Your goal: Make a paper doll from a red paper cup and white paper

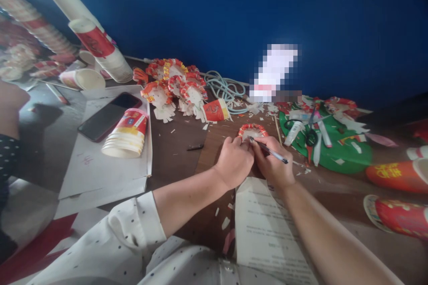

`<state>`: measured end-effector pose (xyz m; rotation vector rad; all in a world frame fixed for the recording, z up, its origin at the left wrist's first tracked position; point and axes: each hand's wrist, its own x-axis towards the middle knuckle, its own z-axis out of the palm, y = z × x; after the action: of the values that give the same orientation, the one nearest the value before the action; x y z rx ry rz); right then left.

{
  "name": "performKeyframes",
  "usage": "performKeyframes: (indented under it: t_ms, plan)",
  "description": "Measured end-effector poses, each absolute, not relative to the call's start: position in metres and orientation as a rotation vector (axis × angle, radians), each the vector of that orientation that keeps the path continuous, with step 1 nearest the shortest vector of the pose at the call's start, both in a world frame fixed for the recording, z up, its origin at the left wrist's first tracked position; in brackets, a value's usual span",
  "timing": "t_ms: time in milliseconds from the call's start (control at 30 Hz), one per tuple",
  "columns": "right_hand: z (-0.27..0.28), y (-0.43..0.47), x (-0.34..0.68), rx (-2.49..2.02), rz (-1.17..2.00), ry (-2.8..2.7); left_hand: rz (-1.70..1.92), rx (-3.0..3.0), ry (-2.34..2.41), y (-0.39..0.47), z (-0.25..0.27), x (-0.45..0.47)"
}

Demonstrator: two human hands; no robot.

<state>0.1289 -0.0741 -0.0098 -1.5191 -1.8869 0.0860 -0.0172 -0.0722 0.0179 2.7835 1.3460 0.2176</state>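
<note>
My right hand point(277, 164) grips a pen point(274, 155), its tip down at a small cut paper cup point(253, 132) with a ring of curled red-and-orange strips around a white middle. Close beside it, my left hand point(236, 160) is closed, its fingertips against the near edge of that cut cup. Part of the cup lies hidden behind both hands. Under my wrists, a printed sheet point(257, 222) extends toward me. A black pen cap point(195, 147) lies left of my left hand.
Several curled cup flowers point(167, 89) lie at the back near a coiled cable point(224, 89). Scissors point(311, 136) and glue rest on a green sheet point(354, 156) at right. A phone point(109, 116) and stacked cups point(129, 131) occupy a white board point(110, 178). Someone's arm point(10, 107) shows at left.
</note>
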Motion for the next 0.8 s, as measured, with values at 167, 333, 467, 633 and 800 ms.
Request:
performKeyframes:
  t_ms: [167,333,467,633,800]
  plan:
    - [-0.0101,-0.0737,0.1289,-1.504,0.08,-1.891,0.219,2.779,1.34,-0.0725,0.0178,-0.0173]
    - [-0.0108,-0.0732,0.1298,-1.482,0.091,-1.901,0.232,2.769,1.333,-0.0722,0.0187,-0.0179]
    - [-0.0107,-0.0729,0.1303,-1.476,0.097,-1.907,0.254,2.766,1.329,-0.0716,0.0182,-0.0181]
    - [-0.0116,-0.0735,0.1306,-1.486,0.078,-1.911,0.246,2.769,1.329,-0.0714,0.0174,-0.018]
    - [-0.0139,-0.074,0.1309,-1.508,0.078,-1.893,0.228,2.774,1.332,-0.0717,0.0177,-0.0178]
